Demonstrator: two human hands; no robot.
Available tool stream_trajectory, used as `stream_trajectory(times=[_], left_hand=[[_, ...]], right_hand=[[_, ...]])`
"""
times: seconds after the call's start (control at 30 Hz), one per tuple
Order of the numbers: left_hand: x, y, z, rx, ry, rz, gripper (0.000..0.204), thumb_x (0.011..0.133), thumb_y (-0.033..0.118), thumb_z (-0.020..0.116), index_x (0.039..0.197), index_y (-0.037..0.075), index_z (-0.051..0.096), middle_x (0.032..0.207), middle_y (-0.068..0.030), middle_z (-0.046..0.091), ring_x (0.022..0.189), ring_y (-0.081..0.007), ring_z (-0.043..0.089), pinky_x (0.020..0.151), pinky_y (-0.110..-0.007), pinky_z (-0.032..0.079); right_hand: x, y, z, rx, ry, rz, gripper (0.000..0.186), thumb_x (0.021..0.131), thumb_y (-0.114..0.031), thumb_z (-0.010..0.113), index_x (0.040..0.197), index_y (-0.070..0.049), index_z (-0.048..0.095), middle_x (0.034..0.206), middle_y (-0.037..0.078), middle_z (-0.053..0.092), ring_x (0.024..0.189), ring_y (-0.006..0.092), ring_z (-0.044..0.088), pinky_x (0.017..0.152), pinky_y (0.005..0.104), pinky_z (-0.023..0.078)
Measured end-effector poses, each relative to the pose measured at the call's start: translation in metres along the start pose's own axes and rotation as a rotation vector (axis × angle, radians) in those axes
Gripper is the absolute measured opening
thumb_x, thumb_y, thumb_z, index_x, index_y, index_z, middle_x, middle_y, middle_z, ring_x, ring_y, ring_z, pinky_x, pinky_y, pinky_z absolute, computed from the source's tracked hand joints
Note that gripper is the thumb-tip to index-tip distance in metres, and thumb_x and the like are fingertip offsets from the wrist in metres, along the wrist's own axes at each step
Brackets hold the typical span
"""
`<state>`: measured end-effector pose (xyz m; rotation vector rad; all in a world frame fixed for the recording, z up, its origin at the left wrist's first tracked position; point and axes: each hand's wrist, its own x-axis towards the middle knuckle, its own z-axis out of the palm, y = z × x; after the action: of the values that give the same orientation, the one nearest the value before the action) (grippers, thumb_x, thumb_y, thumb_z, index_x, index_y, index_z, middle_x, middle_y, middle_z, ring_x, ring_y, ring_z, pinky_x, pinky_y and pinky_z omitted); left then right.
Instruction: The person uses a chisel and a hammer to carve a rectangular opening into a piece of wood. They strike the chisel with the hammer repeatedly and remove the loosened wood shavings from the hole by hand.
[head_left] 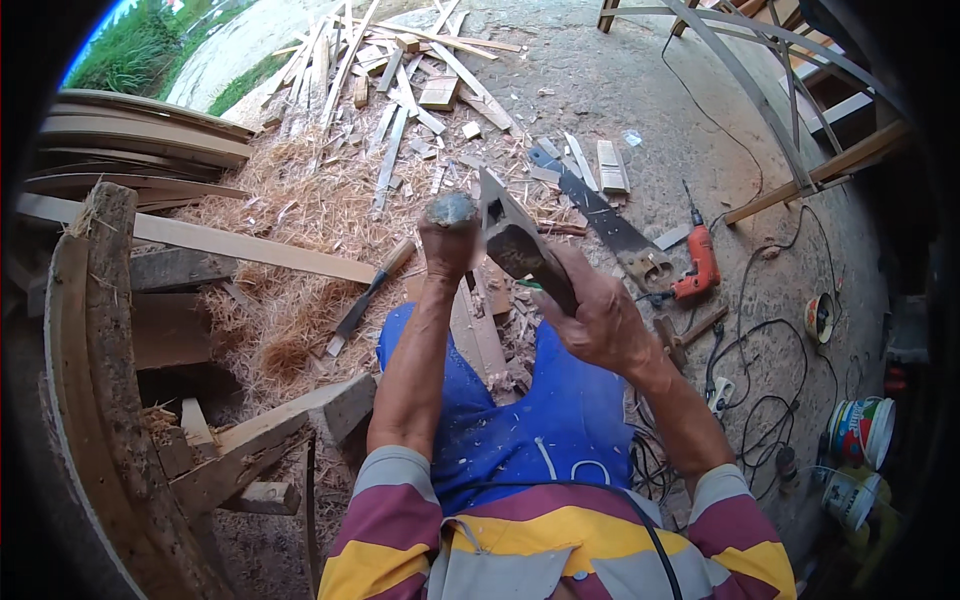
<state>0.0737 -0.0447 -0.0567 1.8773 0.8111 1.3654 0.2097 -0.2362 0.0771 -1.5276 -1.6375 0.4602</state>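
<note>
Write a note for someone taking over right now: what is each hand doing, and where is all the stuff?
Left hand: fingers closed around a rounded grey stone-like lump, raised.
Right hand: gripping a dark wooden hand plane, tilted up beside the lump; whether they touch is unclear.
Nearby: chisel on the shavings to the left, handsaw and red drill on the concrete to the right.
Done: many shavings and offcuts already lie around.
Left: cannot tell; no workpiece is under the plane.

A person's left hand (448,245) grips a round-headed hammer (452,210), raised beside a hatchet (520,245) held in the right hand (600,320). Below lie wood shavings (300,230) and offcuts. A handsaw (605,220) and red drill (698,262) lie to the right.
</note>
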Motion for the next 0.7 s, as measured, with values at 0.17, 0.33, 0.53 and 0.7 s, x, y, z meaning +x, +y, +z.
stream_trajectory(times=[0.17,0.33,0.53,0.7], left_hand=[[0.003,0.011,0.0,0.223,0.014,0.172,0.008,0.079,0.008,0.069,0.086,0.005,0.07,0.08,-0.0103,0.071,0.074,-0.0315,0.068,0.067,-0.039,0.053],[-0.002,0.006,0.005,0.176,-0.032,0.079,0.008,0.084,0.004,0.07,0.092,0.004,0.07,0.091,-0.0043,0.069,0.087,-0.0173,0.066,0.076,-0.034,0.053],[-0.01,-0.01,0.0,-0.091,0.059,-0.096,0.02,0.086,0.012,0.077,0.075,0.002,0.063,0.067,-0.0053,0.063,0.06,-0.013,0.057,0.055,-0.034,0.045],[-0.027,0.045,0.008,0.404,0.013,0.325,0.01,0.084,0.012,0.074,0.087,0.004,0.07,0.076,-0.0136,0.069,0.066,-0.0253,0.067,0.064,-0.035,0.053]], right_hand=[[0.045,-0.016,0.0,-0.265,-0.131,0.062,0.035,0.09,-0.009,0.062,0.12,-0.003,0.044,0.088,0.026,0.065,0.081,0.0445,0.068,0.067,0.0527,0.052],[0.059,-0.005,-0.011,-0.386,-0.295,0.071,0.038,0.09,-0.013,0.063,0.123,-0.005,0.044,0.093,0.025,0.066,0.08,0.0424,0.069,0.071,0.0508,0.055],[0.095,-0.06,-0.03,-0.063,0.424,-0.265,0.048,0.084,0.005,0.066,0.125,-0.006,0.044,0.085,0.021,0.065,0.078,0.042,0.07,0.061,0.0476,0.052],[0.043,0.023,0.005,-0.466,-0.491,0.175,0.035,0.087,-0.013,0.06,0.118,-0.004,0.045,0.087,0.026,0.066,0.083,0.0461,0.067,0.072,0.0538,0.054]])
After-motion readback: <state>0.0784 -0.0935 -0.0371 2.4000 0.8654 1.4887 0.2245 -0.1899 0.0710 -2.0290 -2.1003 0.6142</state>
